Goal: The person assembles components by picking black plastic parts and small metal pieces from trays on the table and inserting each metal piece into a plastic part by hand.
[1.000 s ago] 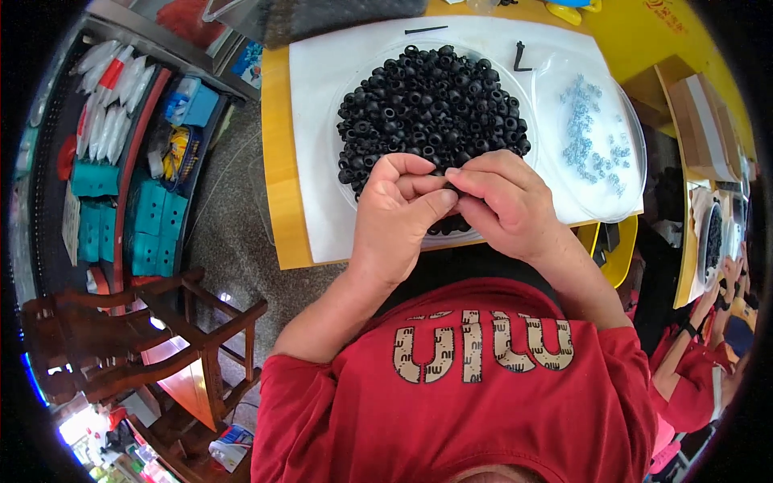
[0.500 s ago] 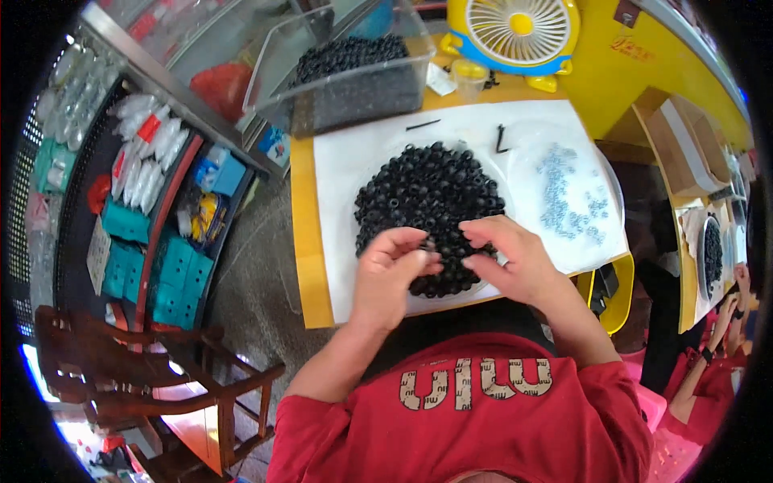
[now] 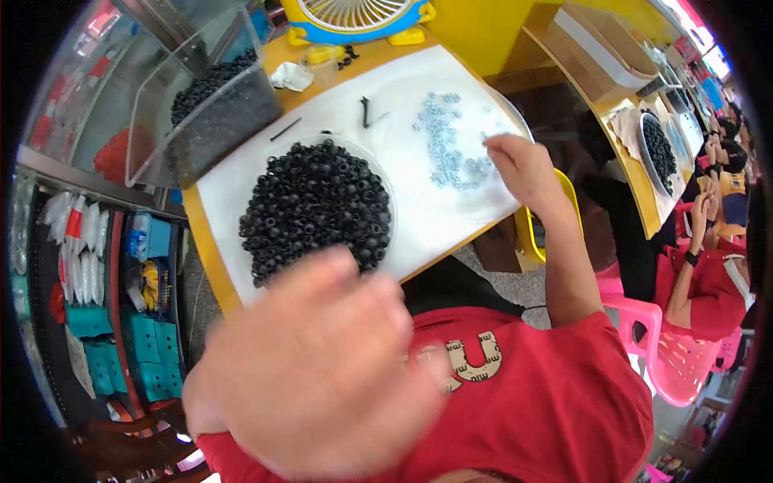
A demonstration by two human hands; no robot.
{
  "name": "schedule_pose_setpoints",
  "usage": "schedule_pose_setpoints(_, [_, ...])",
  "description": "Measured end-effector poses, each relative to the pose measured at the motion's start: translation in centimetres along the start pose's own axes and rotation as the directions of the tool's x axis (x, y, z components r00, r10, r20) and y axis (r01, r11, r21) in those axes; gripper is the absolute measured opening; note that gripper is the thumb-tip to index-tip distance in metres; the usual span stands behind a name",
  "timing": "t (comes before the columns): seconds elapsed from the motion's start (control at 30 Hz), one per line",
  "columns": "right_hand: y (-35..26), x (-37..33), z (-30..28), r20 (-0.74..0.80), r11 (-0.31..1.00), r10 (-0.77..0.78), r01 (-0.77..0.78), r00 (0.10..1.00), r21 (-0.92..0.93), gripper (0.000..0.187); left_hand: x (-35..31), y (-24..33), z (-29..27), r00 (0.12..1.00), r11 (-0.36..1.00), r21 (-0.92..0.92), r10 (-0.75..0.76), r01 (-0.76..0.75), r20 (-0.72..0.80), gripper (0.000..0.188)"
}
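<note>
Close to the camera, my left hand [image 3: 322, 370] is large and smeared by motion. Its fingers point up and to the right, and whether it holds anything is not clear. Behind it, a round heap of small black ring-like parts [image 3: 318, 201] fills a shallow clear dish [image 3: 392, 211] on the white sheet. My right hand [image 3: 527, 177] is at the right side of the sheet, its fingers bent and pressed together. Anything between those fingertips is too small or hidden to make out. Beside them lie scattered small clear bluish pieces [image 3: 447, 145].
A clear plastic bin [image 3: 221, 121] of black parts stands at the far left. Near the back are a black hex key [image 3: 365, 113], a thin black rod [image 3: 286, 129], a small cup [image 3: 322, 66] and a yellow-blue fan [image 3: 354, 20]. A yellow bin [image 3: 568, 213] sits beside the table; a co-worker [image 3: 700, 282] is at right.
Both hands have left the black heap. My left hand has risen toward the camera, while the right has moved over to the clear pieces. The view has turned rightward.
</note>
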State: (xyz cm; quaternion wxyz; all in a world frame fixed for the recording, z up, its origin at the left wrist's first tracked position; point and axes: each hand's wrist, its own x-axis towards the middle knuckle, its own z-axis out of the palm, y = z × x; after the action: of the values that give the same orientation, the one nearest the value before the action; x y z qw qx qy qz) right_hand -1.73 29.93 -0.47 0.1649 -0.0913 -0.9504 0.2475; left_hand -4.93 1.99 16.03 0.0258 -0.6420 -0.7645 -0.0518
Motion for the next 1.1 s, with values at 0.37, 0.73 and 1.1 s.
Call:
schedule_pose_setpoints(0.37, [8.9, 9.4, 2.1, 0.185, 0.917, 0.139, -0.056, 0.973, -0.394, 0.025, -8.6, 4.5, -1.8, 0.931, 0.998, -0.008, -0.058, 0.060, -0.360, 0.034])
schedule_pose_setpoints(0.73, [-2.4, 5.2, 4.8, 0.237, 0.984, 0.042, -0.082, 0.971, 0.160, 0.022, -10.6, 3.0, 0.0, 0.935, 0.924, -0.266, -0.321, 0.275, -0.149, 0.037])
schedule_pose_setpoints(1.1, [-0.1, 3.0, 2.5, 0.399, 0.462, 0.161, -0.426, 0.903, 0.778, 0.017, -7.6, -0.4, 11.5, 0.414, 0.477, -0.867, -0.825, 0.144, -0.385, 0.017])
